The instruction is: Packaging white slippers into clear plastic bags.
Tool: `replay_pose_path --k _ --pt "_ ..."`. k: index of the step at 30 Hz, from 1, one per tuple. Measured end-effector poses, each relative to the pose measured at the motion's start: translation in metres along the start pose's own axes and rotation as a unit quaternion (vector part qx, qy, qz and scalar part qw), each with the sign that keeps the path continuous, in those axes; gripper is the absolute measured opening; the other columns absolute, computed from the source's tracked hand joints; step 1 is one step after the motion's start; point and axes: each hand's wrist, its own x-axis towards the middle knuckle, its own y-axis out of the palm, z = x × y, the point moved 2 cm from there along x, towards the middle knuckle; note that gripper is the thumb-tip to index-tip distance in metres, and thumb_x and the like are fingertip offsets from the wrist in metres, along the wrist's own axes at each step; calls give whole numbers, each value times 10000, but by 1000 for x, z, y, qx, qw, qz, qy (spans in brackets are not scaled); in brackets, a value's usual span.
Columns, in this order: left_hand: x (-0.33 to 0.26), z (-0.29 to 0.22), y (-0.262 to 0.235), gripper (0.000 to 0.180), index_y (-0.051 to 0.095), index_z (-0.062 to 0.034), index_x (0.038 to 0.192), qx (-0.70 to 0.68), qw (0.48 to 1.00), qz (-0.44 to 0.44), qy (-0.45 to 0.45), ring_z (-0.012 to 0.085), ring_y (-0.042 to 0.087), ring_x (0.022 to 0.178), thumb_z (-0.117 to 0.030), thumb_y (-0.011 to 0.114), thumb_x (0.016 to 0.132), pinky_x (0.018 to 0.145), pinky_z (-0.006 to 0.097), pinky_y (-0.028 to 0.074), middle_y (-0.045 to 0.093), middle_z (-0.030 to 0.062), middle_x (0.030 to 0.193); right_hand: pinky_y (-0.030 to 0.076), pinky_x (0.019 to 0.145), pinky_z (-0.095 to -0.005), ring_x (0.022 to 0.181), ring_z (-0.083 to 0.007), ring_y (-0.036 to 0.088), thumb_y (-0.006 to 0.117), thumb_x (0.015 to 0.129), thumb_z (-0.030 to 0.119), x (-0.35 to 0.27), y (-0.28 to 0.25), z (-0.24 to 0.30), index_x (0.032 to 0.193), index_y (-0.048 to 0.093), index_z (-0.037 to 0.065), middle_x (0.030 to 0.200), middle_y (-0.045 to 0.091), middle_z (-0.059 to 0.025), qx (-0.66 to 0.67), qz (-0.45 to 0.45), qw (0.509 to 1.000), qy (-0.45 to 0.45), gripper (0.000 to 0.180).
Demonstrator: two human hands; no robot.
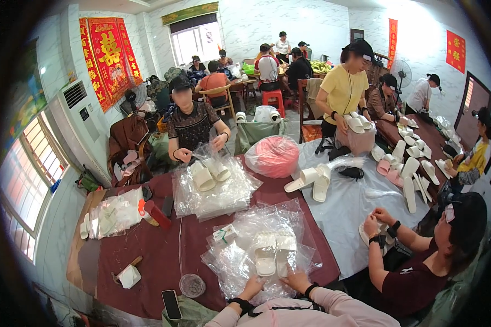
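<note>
A pair of white slide slippers (265, 264) lies side by side on a loose pile of clear plastic bags (234, 267) at the table's near edge. Clear film appears to cover at least part of the pair. My left hand (253, 286) is closed at the near end of the left slipper, with its fingers on the bag's edge. Beside the right slipper's near end, my right hand (297, 282) pinches the film. How much of each slipper is inside the bag is hard to make out. A small white packet (224, 234) rests on the bags at upper left.
The dark red table (142, 250) also bears a phone (171, 304), a tub of small grey pieces (192, 285), a white block-shaped item (129, 277) and a red-handled tool (157, 214). Opposite, a person handles bags over white slippers (202, 176). Another works close on my right.
</note>
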Motion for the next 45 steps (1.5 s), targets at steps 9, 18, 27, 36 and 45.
replay_pose_path --k 9,18,27,36,45 --pt "5 13 2 461 474 10 1146 46 999 -4 -13 191 610 597 -239 617 784 588 308 477 622 143 790 465 729 -450 875 -414 563 475 831 266 -1 -3 -8 1262 373 1 1096 499 -316 25 -4 999 -27 516" --pt "-14 -23 -2 517 436 56 1141 111 993 39 -28 234 639 641 -298 578 791 621 337 488 624 185 824 475 606 -415 729 -327 561 509 739 139 12 -3 -11 919 509 38 874 531 -156 -27 -142 989 -13 207" --pt "-2 -2 12 355 478 38 1024 60 997 43 13 210 620 622 -228 583 814 593 323 478 612 148 776 442 678 -464 777 -365 562 522 747 184 36 -4 35 859 543 21 791 565 -185 175 -51 961 -209 199" --pt "-6 -12 13 350 492 9 1090 17 999 29 6 186 602 619 -203 569 822 611 296 465 619 113 705 463 652 -425 765 -371 580 554 746 164 48 34 33 1019 519 44 802 590 -199 -44 -40 983 -174 301" --pt "-21 -35 12 397 471 -6 1163 75 991 101 34 201 613 630 -180 553 817 628 304 462 626 118 680 450 658 -469 750 -390 581 482 847 247 49 3 36 965 494 13 796 604 -209 294 -76 951 -52 263"
